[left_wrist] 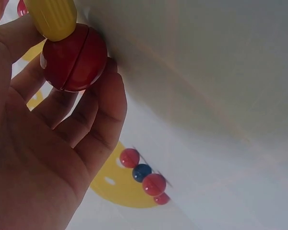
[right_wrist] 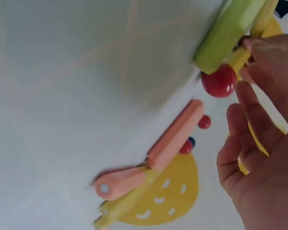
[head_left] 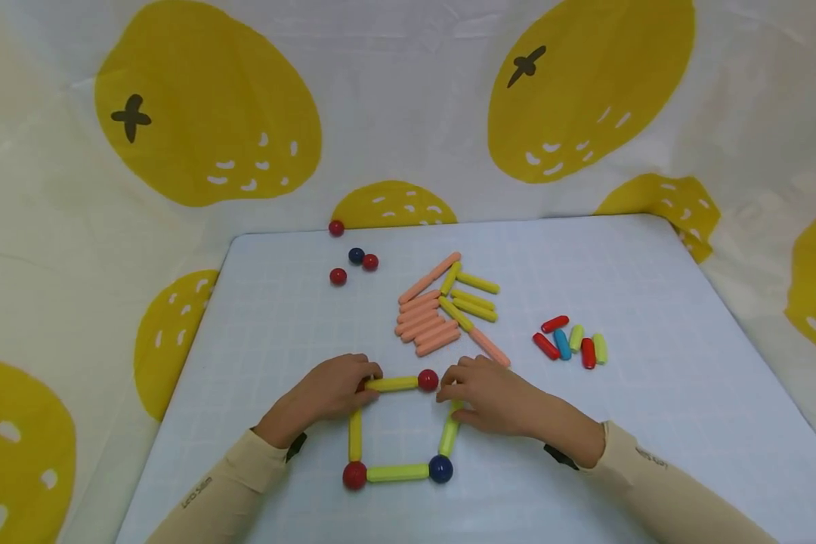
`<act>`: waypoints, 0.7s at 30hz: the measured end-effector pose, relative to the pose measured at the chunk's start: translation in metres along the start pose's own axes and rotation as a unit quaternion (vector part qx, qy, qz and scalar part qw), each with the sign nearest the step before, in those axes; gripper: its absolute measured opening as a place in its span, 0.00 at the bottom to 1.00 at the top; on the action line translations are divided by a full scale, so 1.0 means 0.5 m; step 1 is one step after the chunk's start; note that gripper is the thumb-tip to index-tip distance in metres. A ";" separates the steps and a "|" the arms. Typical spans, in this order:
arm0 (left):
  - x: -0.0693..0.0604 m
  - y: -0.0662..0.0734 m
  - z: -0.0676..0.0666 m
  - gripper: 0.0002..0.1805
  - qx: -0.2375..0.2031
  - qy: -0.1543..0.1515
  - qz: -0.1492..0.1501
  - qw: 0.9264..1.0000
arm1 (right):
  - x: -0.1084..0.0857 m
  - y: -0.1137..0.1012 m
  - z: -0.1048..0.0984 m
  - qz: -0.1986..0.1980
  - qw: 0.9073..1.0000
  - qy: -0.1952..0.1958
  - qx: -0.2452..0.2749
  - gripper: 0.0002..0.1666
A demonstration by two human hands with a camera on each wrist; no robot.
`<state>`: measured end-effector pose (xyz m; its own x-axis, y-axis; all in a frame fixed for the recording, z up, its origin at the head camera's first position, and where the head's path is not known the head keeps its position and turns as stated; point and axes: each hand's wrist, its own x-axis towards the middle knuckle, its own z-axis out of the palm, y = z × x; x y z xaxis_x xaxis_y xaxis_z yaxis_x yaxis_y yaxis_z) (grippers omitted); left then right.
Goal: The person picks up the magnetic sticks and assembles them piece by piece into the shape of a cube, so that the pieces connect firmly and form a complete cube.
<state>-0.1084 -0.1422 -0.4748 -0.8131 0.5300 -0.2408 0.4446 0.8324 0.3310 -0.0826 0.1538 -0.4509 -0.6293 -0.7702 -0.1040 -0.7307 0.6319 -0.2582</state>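
Observation:
My left hand [head_left: 336, 385] grips a red ball [left_wrist: 77, 60] at the far left corner of a four-sided frame of rods and balls; in the head view the fingers hide this ball. A yellow rod [head_left: 392, 384] runs from it to another red ball [head_left: 428, 380], and a second yellow rod [head_left: 355, 436] leads to the near red ball [head_left: 355, 475]. My right hand [head_left: 496, 397] holds a yellow-green rod [head_left: 450, 434] near its far end, the grip partly hidden. That rod meets a dark blue ball [head_left: 440, 469], joined to another yellow-green rod [head_left: 397, 473].
Loose pink rods [head_left: 418, 313] and yellow rods [head_left: 474, 305] lie beyond the right hand. Short red, blue and green pieces [head_left: 562, 344] lie at the right. Red balls [head_left: 338, 276] and a blue ball [head_left: 357, 255] sit near the white table's [head_left: 279, 302] far edge.

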 end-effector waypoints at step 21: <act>-0.004 0.001 0.000 0.14 0.000 0.009 0.008 1.000 | 0.009 -0.024 0.038 -0.118 0.982 0.031 -0.145 0.15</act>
<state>-0.1066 -0.1427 -0.4742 -0.8127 0.5396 -0.2200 0.4564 0.8242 0.3353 -0.0717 0.1413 -0.4667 -0.4420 -0.8969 -0.0140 -0.8970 0.4418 0.0172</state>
